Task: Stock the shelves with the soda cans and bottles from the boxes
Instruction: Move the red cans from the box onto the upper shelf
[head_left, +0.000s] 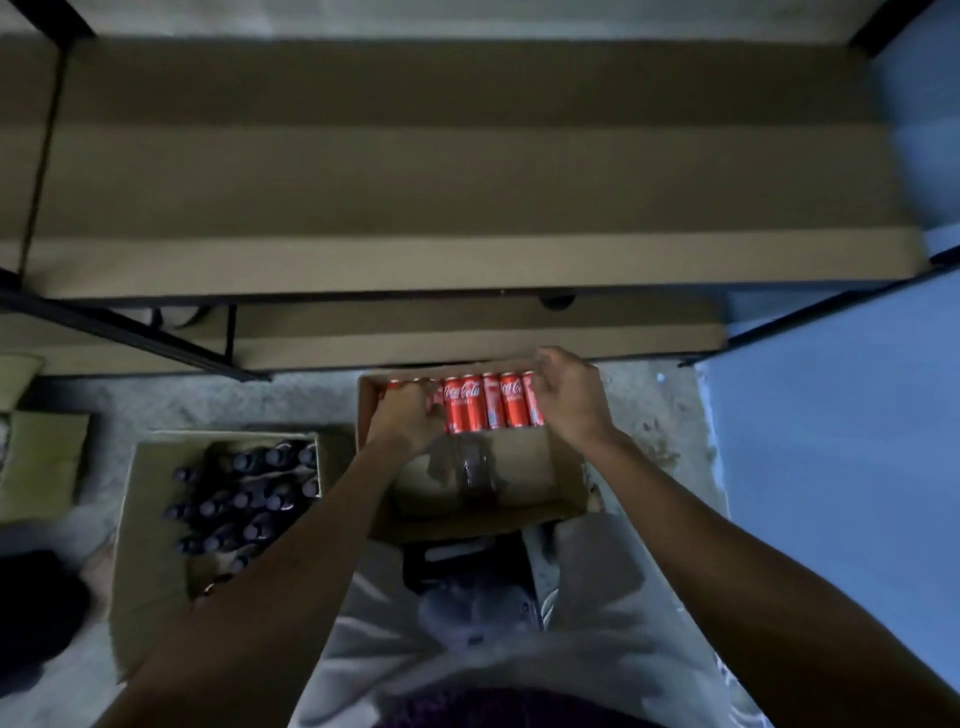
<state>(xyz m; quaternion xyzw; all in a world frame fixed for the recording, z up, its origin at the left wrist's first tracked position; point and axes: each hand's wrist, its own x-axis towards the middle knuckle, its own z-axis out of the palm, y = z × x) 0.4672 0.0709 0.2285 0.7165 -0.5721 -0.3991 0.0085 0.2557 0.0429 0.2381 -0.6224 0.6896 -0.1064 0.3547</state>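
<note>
A row of red soda cans (480, 408) stands along the far wall of an open cardboard box (563, 480) on the floor in front of me. My left hand (408, 415) grips the cans at the left end of the row. My right hand (566, 397) curls round the can at the right end. A second cardboard box (150, 525) to the left holds several dark bottles (244, 501) with their caps up. The brown shelves (467, 182) of a black-framed rack spread above the boxes, and the boards in view are bare.
A lower shelf board (467, 332) juts out just beyond the can box. A blue wall (841, 441) runs down the right side. A folded green-brown carton (41, 462) and a dark object (36, 603) lie at the far left on the grey floor.
</note>
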